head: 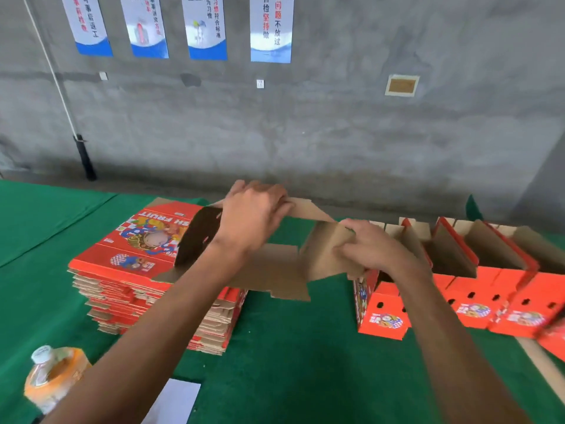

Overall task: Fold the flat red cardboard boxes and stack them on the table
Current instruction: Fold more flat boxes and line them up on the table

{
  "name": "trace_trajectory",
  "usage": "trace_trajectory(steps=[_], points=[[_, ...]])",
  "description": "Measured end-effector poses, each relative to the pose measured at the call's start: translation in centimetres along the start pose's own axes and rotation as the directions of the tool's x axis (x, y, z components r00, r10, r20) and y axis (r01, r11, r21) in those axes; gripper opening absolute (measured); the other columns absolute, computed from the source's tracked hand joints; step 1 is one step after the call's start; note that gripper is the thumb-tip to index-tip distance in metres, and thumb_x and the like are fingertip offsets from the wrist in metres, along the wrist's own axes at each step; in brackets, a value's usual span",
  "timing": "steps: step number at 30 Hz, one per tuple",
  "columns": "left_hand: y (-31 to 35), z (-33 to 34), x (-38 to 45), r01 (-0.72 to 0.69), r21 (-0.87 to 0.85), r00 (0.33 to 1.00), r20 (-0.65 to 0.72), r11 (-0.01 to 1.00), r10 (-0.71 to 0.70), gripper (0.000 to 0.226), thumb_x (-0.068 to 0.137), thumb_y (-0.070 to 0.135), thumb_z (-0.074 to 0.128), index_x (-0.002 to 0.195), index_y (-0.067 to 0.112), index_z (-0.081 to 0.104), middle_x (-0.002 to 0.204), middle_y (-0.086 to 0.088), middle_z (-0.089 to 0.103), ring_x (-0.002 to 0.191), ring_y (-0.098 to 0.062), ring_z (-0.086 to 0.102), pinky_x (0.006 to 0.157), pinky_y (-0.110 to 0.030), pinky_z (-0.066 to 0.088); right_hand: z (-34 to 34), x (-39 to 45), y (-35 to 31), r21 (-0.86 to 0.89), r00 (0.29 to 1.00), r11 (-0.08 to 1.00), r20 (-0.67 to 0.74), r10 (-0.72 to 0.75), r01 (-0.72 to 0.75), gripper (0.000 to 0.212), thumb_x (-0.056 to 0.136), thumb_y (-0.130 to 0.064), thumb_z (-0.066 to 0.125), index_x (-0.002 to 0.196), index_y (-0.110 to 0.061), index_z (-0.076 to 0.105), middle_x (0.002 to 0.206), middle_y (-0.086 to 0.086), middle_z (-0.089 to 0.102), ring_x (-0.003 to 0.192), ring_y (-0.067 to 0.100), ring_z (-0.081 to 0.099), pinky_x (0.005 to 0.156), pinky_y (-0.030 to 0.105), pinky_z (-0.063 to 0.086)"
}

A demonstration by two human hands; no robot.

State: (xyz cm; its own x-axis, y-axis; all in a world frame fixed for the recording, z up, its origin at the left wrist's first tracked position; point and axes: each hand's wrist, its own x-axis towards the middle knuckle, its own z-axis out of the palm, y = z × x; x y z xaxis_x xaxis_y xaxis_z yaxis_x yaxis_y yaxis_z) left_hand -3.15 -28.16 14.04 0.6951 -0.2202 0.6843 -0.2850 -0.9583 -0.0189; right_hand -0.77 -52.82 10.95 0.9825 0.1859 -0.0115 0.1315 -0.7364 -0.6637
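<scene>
Both hands are working on one partly opened box (275, 270), which is being held in the air above the green table (290, 362), between the pile of flat boxes (128, 270) on the left and the row of folded boxes (477, 289) on the right. The box is showing mostly its brown inner side, with a dark shaded panel tilting up on its left.

The left hand (253, 215) is reaching across to the far top edge of the box, its fingers curling over and clamping a brown flap there (the fingertips themselves are hidden behind the hand). The right hand (370, 246) is gripping the right-hand panel of the same box, fingers bent together around the cardboard edge with the thumb pressing on the near face.

The pile of flat boxes is sitting towards the left side of the table, many sheets deep, with the printed red face of the top sheet turned up. The folded boxes are standing side by side along the right edge, touching one another, open tops up and brown dividers showing inside.

An orange drink bottle (52, 377) with a white cap is standing at the near left corner, and a white sheet of paper (177, 402) is lying at the near edge beside the left forearm.
</scene>
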Motion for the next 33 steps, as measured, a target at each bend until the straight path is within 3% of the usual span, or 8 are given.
trace_trajectory(steps=[5, 10, 13, 19, 24, 28, 30, 33], points=[[5.1, -1.5, 3.4, -0.184, 0.014, 0.981, 0.061, 0.983, 0.183, 0.031, 0.103, 0.05, 0.048, 0.103, 0.023, 0.062, 0.104, -0.005, 0.071, 0.104, -0.027, 0.061, 0.097, -0.037, 0.034, -7.8, -3.2, 0.3, -0.342, 0.983, 0.931, 0.082, 0.165, -0.128, 0.027, 0.071, -0.038, 0.078, 0.097, -0.035, 0.071, 0.082, 0.002, 0.073, 0.055, 0.02, 0.072, 0.04, 0.025, 0.05], [10.5, -0.6, 3.9, -0.134, -0.001, 0.985, 0.112, 0.991, 0.133, 0.039, 0.101, 0.059, 0.048, 0.109, 0.025, 0.065, 0.104, -0.009, 0.074, 0.102, -0.033, 0.066, 0.087, -0.037, 0.044, -9.4, -5.2, 3.2, -0.712, 0.998, 0.7, -0.06, 0.007, -0.048, 0.048, 0.066, -0.079, 0.071, 0.082, -0.034, 0.078, 0.079, -0.005, 0.068, 0.077, 0.018, 0.064, 0.062, 0.031, 0.047], [12.6, 0.7, 3.7, -0.136, -0.028, 0.971, 0.193, 0.99, 0.139, 0.037, 0.1, 0.059, 0.05, 0.107, 0.026, 0.066, 0.104, -0.008, 0.074, 0.101, -0.032, 0.068, 0.079, -0.036, 0.045, -9.0, -6.9, 5.9, -0.719, 0.999, 0.694, 0.002, -0.045, 0.032, 0.05, 0.072, -0.08, 0.07, 0.088, -0.034, 0.078, 0.081, -0.008, 0.063, 0.092, 0.018, 0.057, 0.074, 0.034, 0.049], [12.3, 2.6, 5.1, -0.03, -0.357, 0.864, 0.46, 0.934, 0.204, 0.044, 0.098, 0.055, 0.059, 0.069, 0.023, 0.053, 0.078, 0.006, 0.057, 0.08, -0.021, 0.055, 0.064, -0.033, 0.034, -12.8, -8.9, 8.4, -0.655, 0.996, 0.751, 0.059, -0.061, 0.084, 0.045, 0.064, -0.092, 0.061, 0.072, -0.051, 0.077, 0.063, -0.014, 0.065, 0.069, 0.003, 0.061, 0.066, 0.033, 0.051], [14.0, 9.1, 0.8, 0.034, -0.38, 0.734, 0.637, 0.924, 0.235, 0.046, 0.102, 0.055, 0.055, 0.074, 0.018, 0.054, 0.082, -0.003, 0.054, 0.086, -0.03, 0.058, 0.069, -0.034, 0.035, -9.7, -9.0, 11.8, -0.794, 0.989, 0.605, 0.129, 0.066, 0.063, 0.075, 0.062, -0.097, 0.058, 0.072, -0.025, 0.078, 0.062, -0.005, 0.067, 0.069, 0.012, 0.063, 0.06, 0.032, 0.045], [14.9, 13.5, -3.7, 0.072, -0.363, 0.712, 0.671, 0.929, 0.207, 0.04, 0.098, 0.061, 0.057, 0.084, 0.024, 0.058, 0.093, -0.003, 0.062, 0.098, -0.03, 0.063, 0.077, -0.036, 0.046, -4.6, -9.8, 15.4, -0.853, 0.967, 0.499, 0.235, 0.102, 0.155, 0.063, 0.07, -0.088, 0.064, 0.079, -0.026, 0.071, 0.086, -0.002, 0.073, 0.089, 0.022, 0.067, 0.071, 0.032, 0.047], [15.6, 14.6, -5.3, 0.051, -0.314, 0.752, 0.637, 0.948, 0.17, 0.04, 0.098, 0.06, 0.056, 0.112, 0.023, 0.063, 0.113, -0.005, 0.067, 0.108, -0.029, 0.063, 0.089, -0.041, 0.05, -2.9, -9.9, 16.4, -0.878, 0.96, 0.433, 0.266, 0.089, 0.203, 0.056, 0.081, -0.075, 0.065, 0.115, -0.031, 0.073, 0.117, 0.001, 0.072, 0.115, 0.025, 0.063, 0.091, 0.035, 0.047], [16.2, 15.0, -6.2, -0.229, -0.192, 0.877, 0.384, 0.954, 0.288, 0.057, 0.097, 0.05, 0.06, 0.142, 0.017, 0.05, 0.134, -0.01, 0.056, 0.122, -0.031, 0.052, 0.101, -0.043, 0.041, -0.1, -9.6, 17.3, -0.908, 0.965, 0.338, 0.264, 0.004, 0.247, 0.056, 0.098, -0.039, 0.058, 0.148, -0.018, 0.046, 0.153, 0.005, 0.045, 0.137, 0.027, 0.047, 0.114, 0.041, 0.033]])
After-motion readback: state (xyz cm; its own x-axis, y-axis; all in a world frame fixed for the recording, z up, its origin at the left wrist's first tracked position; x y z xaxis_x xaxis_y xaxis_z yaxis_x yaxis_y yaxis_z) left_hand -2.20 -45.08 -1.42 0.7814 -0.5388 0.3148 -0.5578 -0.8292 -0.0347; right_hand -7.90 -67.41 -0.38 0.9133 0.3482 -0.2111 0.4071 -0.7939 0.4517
